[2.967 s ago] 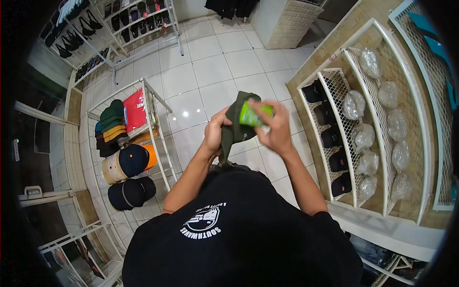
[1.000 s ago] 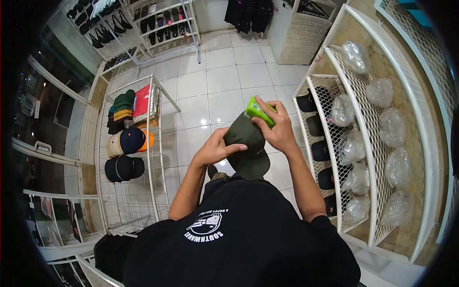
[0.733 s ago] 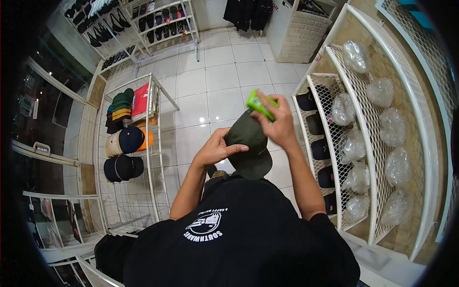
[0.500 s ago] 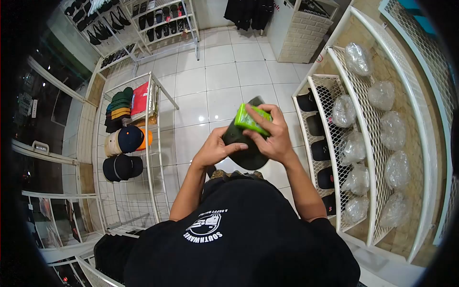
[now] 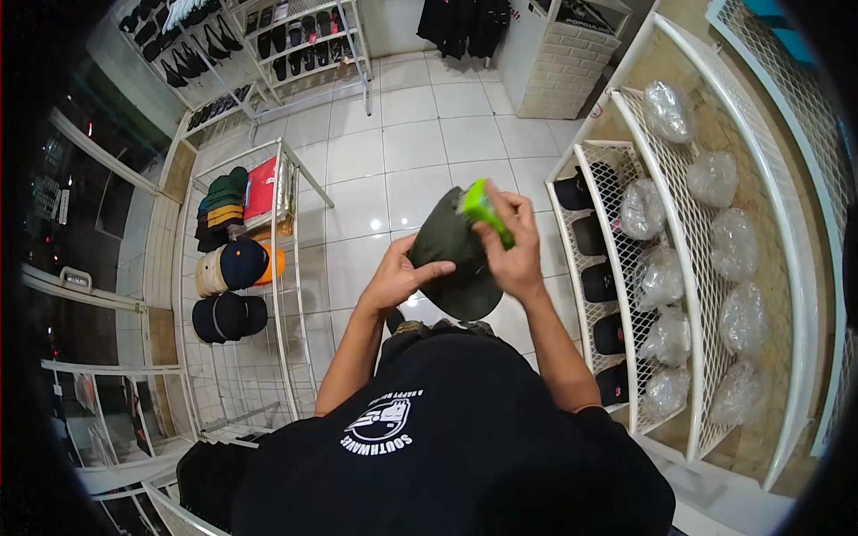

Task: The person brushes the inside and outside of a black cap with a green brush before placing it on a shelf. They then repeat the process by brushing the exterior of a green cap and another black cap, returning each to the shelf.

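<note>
A dark olive cap (image 5: 450, 255) is held in front of my body, its rounded brim toward me. My left hand (image 5: 399, 275) grips the cap's left edge, thumb lying on top and fingers underneath. In my right hand (image 5: 517, 248) is a bright green brush (image 5: 485, 213), small and blocky, pinched between thumb and fingers. It is tilted at the cap's upper right side and overlaps the crown's edge in this view. Motion blurs the right fingers a little, and the brush's underside is hidden.
On my left stands a white wire rack (image 5: 284, 304) with stacked caps (image 5: 234, 262). To the right, white mesh shelves (image 5: 666, 192) carry dark caps (image 5: 599, 280) and clear plastic-wrapped bundles (image 5: 735, 243). Footwear shelves (image 5: 308, 40) and hanging black clothes (image 5: 463, 27) are at the back.
The brush has moved from over the cap's crown to its upper right edge and tipped more upright. More of the cap's top shows. My left hand has barely moved.
</note>
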Motion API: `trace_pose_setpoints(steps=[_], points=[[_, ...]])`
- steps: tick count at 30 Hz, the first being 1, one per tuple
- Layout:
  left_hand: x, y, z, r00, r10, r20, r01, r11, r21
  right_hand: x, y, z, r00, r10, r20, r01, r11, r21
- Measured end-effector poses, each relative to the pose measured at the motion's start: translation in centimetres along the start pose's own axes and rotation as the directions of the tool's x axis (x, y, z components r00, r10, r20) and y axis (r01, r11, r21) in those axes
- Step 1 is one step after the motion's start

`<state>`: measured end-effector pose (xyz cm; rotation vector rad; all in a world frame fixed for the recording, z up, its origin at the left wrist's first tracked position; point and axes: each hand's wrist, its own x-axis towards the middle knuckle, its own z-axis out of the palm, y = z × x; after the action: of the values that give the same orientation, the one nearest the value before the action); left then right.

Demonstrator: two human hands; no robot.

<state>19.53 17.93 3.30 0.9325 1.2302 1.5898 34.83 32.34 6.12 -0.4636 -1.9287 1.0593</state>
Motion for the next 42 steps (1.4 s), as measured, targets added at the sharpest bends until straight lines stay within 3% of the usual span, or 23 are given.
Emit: trace_pose_setpoints(steps=[2, 5, 6, 8, 11, 12, 14, 16, 18, 20, 22, 23, 25, 26, 30, 32, 33, 34, 36, 38, 40, 41, 42], points=[[0.0, -0.5, -0.6, 0.997, -0.049, 0.053, 0.047, 0.998, 0.038, -0.7, -0.6, 0.7, 0.951, -0.265, 0.163, 0.290, 0.943, -0.162], [0.0, -0.5, -0.4, 0.997, -0.068, 0.044, 0.068, 0.998, -0.002, 0.5, 3.3, 0.7, 0.999, 0.019, 0.034, -0.012, 0.984, -0.178], [-0.3, -0.6, -0.2, 0.997, -0.064, 0.042, 0.065, 0.998, -0.001, 1.1, 3.4, 0.6, 1.000, 0.004, -0.023, -0.010, 0.963, -0.270], [-0.3, -0.6, -0.1, 0.999, 0.031, -0.034, -0.032, 0.999, -0.021, 0.4, 2.6, 0.1, 0.999, 0.018, -0.045, -0.022, 0.997, -0.075], [-0.4, -1.2, -0.7, 0.999, -0.036, -0.019, 0.037, 0.999, 0.038, -0.4, 0.0, 0.8, 0.952, -0.255, 0.167, 0.279, 0.951, -0.136], [-0.2, -1.4, -0.7, 0.998, -0.058, 0.009, 0.057, 0.998, 0.039, -0.2, 1.1, 0.9, 0.953, -0.256, 0.162, 0.279, 0.950, -0.139], [-0.3, -0.8, 0.1, 1.000, -0.027, -0.004, 0.027, 1.000, 0.001, 0.3, 4.8, 1.0, 0.998, 0.058, 0.038, -0.051, 0.983, -0.174], [0.1, -0.4, 0.0, 1.000, 0.002, -0.020, -0.002, 1.000, -0.028, 0.7, 4.3, 0.7, 0.997, 0.067, -0.036, -0.073, 0.979, -0.192], [0.0, -0.8, -0.2, 0.996, -0.040, -0.084, 0.043, 0.998, 0.036, -0.1, 1.1, 0.4, 1.000, 0.018, 0.019, -0.019, 0.998, 0.061], [-0.1, -0.8, -0.2, 0.996, -0.079, -0.040, 0.081, 0.996, 0.047, -0.6, 1.4, 1.1, 0.984, -0.159, 0.079, 0.167, 0.980, -0.110], [0.0, -1.0, -0.2, 0.993, -0.116, -0.036, 0.114, 0.991, -0.071, 0.1, 5.1, 0.8, 0.994, 0.101, 0.046, -0.098, 0.993, -0.068], [-0.3, -0.2, 0.3, 0.994, -0.088, -0.071, 0.077, 0.988, -0.137, -0.1, 6.8, 0.1, 0.996, 0.079, -0.028, -0.083, 0.978, -0.192], [0.0, -0.1, -0.3, 0.991, -0.020, -0.130, 0.009, 0.996, -0.084, -0.1, 6.6, -1.8, 0.984, 0.164, -0.073, -0.155, 0.981, 0.121], [-0.5, -0.6, -0.5, 0.979, 0.029, -0.199, -0.039, 0.998, -0.045, -0.7, 5.7, -2.3, 0.968, 0.240, -0.070, -0.201, 0.914, 0.352], [0.2, -1.6, -0.3, 0.955, 0.113, -0.275, -0.167, 0.969, -0.179, -2.4, 6.2, -3.1, 0.909, 0.390, 0.149, -0.407, 0.749, 0.523], [0.3, -1.7, -0.8, 0.978, 0.089, -0.188, -0.104, 0.992, -0.073, -2.6, 6.9, -3.2, 0.740, 0.577, 0.345, -0.523, 0.173, 0.834], [0.0, -1.6, -1.0, 0.993, 0.047, -0.113, -0.043, 0.998, 0.039, -2.6, 6.4, -3.2, 0.773, 0.573, 0.273, -0.508, 0.300, 0.808], [-0.2, -1.2, -1.5, 0.993, 0.044, -0.113, -0.040, 0.998, 0.038, -2.5, 5.9, -3.4, 0.771, 0.575, 0.274, -0.509, 0.298, 0.807], [-0.4, -0.3, -2.5, 0.993, -0.096, 0.069, 0.103, 0.988, -0.111, -2.3, 4.9, -4.1, 0.872, 0.468, 0.145, -0.469, 0.713, 0.521], [0.2, -0.7, -2.8, 0.991, -0.036, 0.129, 0.056, 0.987, -0.152, -2.1, 4.4, -3.9, 0.884, 0.450, 0.128, -0.454, 0.756, 0.472], [0.3, 0.9, 0.1, 0.995, -0.042, -0.093, 0.034, 0.996, -0.086, -2.3, 3.7, -3.2, 0.957, 0.287, -0.034, -0.285, 0.957, 0.057], [0.3, 0.8, 0.6, 0.992, -0.060, -0.112, 0.040, 0.984, -0.175, -2.1, 3.1, -3.1, 0.999, -0.009, -0.053, -0.011, 0.930, -0.366], [0.3, 0.7, 0.9, 0.992, -0.060, -0.112, 0.039, 0.983, -0.177, -2.3, 2.4, -2.6, 0.999, -0.009, -0.051, -0.010, 0.930, -0.368]])
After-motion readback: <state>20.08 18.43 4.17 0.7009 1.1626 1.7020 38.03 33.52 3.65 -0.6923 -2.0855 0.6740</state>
